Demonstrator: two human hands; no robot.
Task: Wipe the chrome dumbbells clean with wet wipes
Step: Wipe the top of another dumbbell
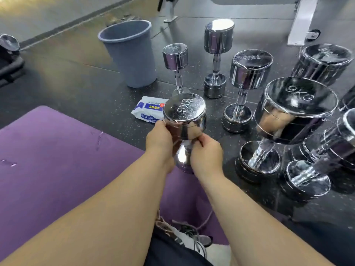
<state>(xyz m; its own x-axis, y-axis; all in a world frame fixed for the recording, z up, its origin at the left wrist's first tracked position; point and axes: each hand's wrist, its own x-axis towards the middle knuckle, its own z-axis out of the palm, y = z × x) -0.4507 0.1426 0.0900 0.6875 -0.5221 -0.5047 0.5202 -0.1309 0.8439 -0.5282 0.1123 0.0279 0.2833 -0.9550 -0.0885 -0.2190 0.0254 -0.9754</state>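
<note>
The 6 kg dumbbell (184, 110) is held upright at the near edge of the purple mat (57, 160), its stamped upper head facing the camera and its lower head down by the mat's border; whether it rests there or is lifted slightly cannot be told. It is clasped from both sides: the left hand (158, 137) is curled against the left flank of the upper head, and the right hand (206, 154) is pinched at the lower right rim of that head. No wipe can be made out in either hand, so the step is judged to be positioning or turning the weight, not rubbing it. To do this well, the lower head should be planted on the mat so that the weight is carried there and not by the fingers. One hand is best kept around the head while a sheet is drawn from the pack of wet wipes (146, 110), which lies on the floor (86, 93) just beyond the dumbbell. The head should be rotated in small turns so that the flank, the rim and the stamped face are all covered. Chrome is likely slippery once wet, so a firm hold is advised. Spent sheets can be dropped in the grey bin (130, 54); the other chrome dumbbells (295, 104) stand to the right.
</note>
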